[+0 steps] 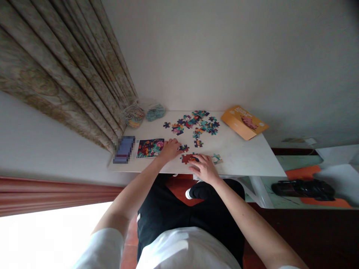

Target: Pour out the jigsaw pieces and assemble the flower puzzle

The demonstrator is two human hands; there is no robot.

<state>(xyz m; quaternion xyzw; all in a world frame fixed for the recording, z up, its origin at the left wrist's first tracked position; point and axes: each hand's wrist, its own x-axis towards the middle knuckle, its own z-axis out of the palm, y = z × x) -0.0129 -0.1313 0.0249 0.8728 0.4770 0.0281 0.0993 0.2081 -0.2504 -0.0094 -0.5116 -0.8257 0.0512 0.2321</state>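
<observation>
My left hand [170,148] lies at the right edge of a printed picture card [149,148], fingers apart and slightly bent. Its fingertips come close to a dark jigsaw piece [184,148]; whether they touch it I cannot tell. With fingers spread, my right hand [205,168] rests over a small joined section of reddish-brown jigsaw pieces [185,159] near the table's front edge, partly covering it. Beside that hand, on its right, is a pale teal jigsaw section [217,158]. Farther back lies a dark and orange piece group [198,143].
Many loose jigsaw pieces [193,120] spread across the back of the white table [246,160]. A yellow-orange box [244,122] stands at the back right. Two clear bags of pieces [155,112] sit by the curtain [84,56]. A blurred-out flat object [123,150] lies at the left.
</observation>
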